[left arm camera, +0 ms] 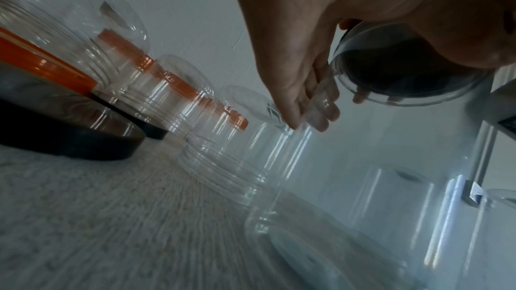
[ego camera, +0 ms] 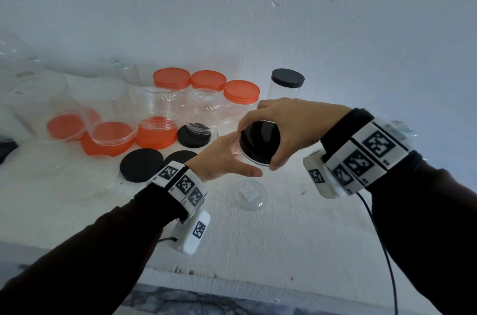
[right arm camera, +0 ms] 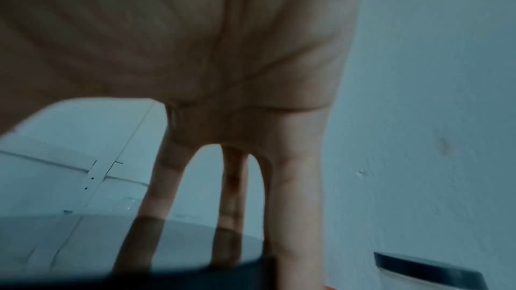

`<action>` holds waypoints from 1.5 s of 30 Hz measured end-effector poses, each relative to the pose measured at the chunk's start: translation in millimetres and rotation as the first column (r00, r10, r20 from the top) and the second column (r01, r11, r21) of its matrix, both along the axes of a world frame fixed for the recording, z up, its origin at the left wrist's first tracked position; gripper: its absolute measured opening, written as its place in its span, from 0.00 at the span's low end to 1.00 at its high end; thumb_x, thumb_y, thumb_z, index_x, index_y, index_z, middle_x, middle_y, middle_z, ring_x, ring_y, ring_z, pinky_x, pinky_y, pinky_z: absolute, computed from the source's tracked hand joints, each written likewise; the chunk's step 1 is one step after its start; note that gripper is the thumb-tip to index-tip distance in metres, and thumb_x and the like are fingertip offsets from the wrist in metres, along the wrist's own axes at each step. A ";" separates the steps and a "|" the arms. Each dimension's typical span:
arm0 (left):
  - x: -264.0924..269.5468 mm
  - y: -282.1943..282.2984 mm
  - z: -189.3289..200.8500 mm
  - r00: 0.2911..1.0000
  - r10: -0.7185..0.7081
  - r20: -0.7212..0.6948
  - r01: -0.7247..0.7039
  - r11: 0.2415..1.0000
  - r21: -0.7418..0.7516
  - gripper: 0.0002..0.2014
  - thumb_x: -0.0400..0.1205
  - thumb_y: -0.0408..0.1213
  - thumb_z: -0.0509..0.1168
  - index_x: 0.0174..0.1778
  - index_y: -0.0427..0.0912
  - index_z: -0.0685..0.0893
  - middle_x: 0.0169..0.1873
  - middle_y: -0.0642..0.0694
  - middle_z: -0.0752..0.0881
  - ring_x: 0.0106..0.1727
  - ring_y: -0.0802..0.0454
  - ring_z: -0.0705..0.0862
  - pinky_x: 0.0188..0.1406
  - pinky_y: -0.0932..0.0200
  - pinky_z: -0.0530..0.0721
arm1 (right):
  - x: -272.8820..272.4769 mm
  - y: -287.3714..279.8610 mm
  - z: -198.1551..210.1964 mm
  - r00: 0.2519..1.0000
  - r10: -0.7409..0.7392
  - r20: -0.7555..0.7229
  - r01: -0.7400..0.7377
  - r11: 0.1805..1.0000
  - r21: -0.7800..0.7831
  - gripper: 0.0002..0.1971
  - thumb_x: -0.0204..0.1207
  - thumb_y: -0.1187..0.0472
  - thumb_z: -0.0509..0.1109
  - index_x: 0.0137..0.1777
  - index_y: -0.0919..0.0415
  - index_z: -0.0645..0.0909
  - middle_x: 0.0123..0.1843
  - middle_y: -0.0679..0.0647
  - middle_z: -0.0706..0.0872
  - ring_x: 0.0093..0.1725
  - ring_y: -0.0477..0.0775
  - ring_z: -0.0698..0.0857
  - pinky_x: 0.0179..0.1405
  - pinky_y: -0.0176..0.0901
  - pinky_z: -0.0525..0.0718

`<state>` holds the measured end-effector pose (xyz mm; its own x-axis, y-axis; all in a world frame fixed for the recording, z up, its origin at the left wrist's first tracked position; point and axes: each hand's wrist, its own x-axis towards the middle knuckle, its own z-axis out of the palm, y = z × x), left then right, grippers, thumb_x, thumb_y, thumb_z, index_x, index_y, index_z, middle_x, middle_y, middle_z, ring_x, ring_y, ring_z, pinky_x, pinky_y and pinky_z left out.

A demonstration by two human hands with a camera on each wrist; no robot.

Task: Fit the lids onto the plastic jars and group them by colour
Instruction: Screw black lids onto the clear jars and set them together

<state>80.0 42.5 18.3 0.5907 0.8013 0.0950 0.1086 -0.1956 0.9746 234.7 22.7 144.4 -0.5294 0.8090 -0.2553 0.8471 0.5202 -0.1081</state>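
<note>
Nearest the head camera are two dark sleeves with marker-patterned wrist bands; beyond them the hands meet over the white counter [ego camera: 296,211]. The right hand [ego camera: 291,123] caps a black lid [ego camera: 260,143] from above, fingers [right arm camera: 293,206] spread and curled round its rim, thumb at the near edge. The lid sits on the mouth of a clear jar [left arm camera: 377,162]. The left hand [ego camera: 222,157] steadies that jar from the 9 o'clock side, its fingers [left arm camera: 321,116] straight and pressed together against the wall, thumb extended. That split (one hand bracing, one hand turning) suits screwing the lid down; whether the thread is seated cannot be told.

At 12 o'clock of the hands, against the wall, stands a finished black-lidded jar [ego camera: 286,85], apart from three orange-lidded jars [ego camera: 206,85] at 11 o'clock, so the colour groups appear begun. At 10 o'clock, clear jars stand inverted over orange lids [ego camera: 111,139]; loose black lids [ego camera: 142,165] lie at 9 o'clock. A small clear dome [ego camera: 249,194] lies at 6 o'clock, purpose unclear.
</note>
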 end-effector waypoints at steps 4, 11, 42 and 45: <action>1.0 -1.1 -1.2 1.000 0.016 0.019 -0.016 1.000 0.018 0.33 0.65 0.30 0.78 0.64 0.51 0.75 0.61 0.54 0.83 0.64 0.63 0.79 0.66 0.66 0.74 | -0.6 -3.3 -4.3 0.999 -0.030 -0.017 0.031 0.995 0.091 0.36 0.56 0.42 0.80 0.65 0.38 0.72 0.50 0.45 0.76 0.52 0.48 0.76 0.50 0.41 0.80; 2.3 -3.7 -1.6 0.998 0.022 0.059 -0.022 1.000 0.010 0.33 0.64 0.29 0.78 0.63 0.51 0.76 0.59 0.55 0.84 0.64 0.61 0.80 0.64 0.62 0.77 | -9.4 -11.3 -10.8 0.993 -0.112 -0.037 0.118 0.955 0.271 0.31 0.59 0.34 0.74 0.55 0.56 0.80 0.34 0.44 0.76 0.33 0.43 0.77 0.27 0.34 0.75; -0.9 -0.7 3.2 0.997 -0.069 -0.041 0.070 0.997 0.018 0.42 0.59 0.43 0.80 0.71 0.46 0.72 0.64 0.55 0.82 0.67 0.63 0.76 0.68 0.62 0.73 | 2.9 -11.7 1.9 0.997 -0.001 0.078 0.008 0.995 -0.095 0.42 0.65 0.57 0.78 0.77 0.40 0.61 0.64 0.46 0.68 0.61 0.50 0.72 0.60 0.45 0.77; -0.5 -0.6 2.5 0.995 -0.081 -0.050 0.082 0.997 0.010 0.43 0.58 0.46 0.79 0.70 0.48 0.72 0.64 0.54 0.81 0.68 0.61 0.76 0.72 0.56 0.71 | 3.0 -9.1 1.9 0.999 0.006 0.043 0.000 0.988 -0.155 0.41 0.63 0.62 0.78 0.73 0.38 0.64 0.64 0.43 0.67 0.62 0.51 0.73 0.59 0.50 0.80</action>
